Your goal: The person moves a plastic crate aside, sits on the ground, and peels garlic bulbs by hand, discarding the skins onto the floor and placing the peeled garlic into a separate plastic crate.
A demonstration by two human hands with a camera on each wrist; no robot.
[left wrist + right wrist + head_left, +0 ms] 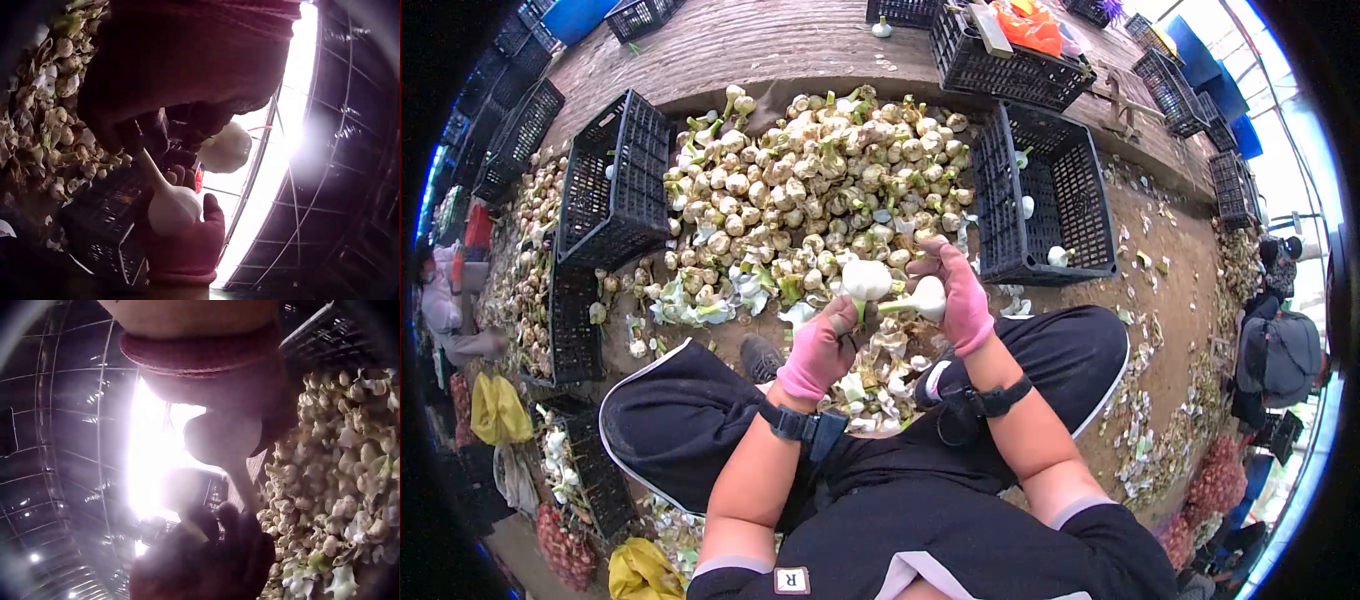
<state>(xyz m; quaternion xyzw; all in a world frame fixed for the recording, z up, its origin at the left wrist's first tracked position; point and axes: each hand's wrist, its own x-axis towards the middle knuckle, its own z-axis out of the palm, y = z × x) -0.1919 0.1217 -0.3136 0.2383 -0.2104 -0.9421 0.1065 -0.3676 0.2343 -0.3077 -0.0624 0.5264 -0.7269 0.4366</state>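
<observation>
Over your lap, above a litter of peeled skins [870, 395]: two garlic bulbs, one per hand.

Left hand [820, 350], pink glove: fingers curled round the green stem of a white bulb [866, 279], head pointing up and away from you. In the left wrist view the glove fills the top of the picture, dark against the light.

Right hand [960, 295], pink glove: fingers closed round a second bulb [925, 297], which lies sideways, stem toward the left hand. The two bulbs sit just beside each other. The left wrist view shows this bulb [174, 206] resting in the right glove [187, 244], its stem running up toward the left fingers.

Ahead of your hands: a broad heap of unpeeled garlic [820, 190] on the earth floor, stems and loose skins mixed in.

Right of the heap: a black plastic crate [1090, 210] holding a few white bulbs.

Left of the heap: another black crate [615, 185], tilted on its side.

Beyond the heap: a third crate [1000, 65] with something orange [1030, 25] inside. More crates along both edges.

Far right: another person [1280, 350], seated, partly visible.

Lower left: a yellow bag [498, 410] and red mesh sacks [565, 550].
</observation>
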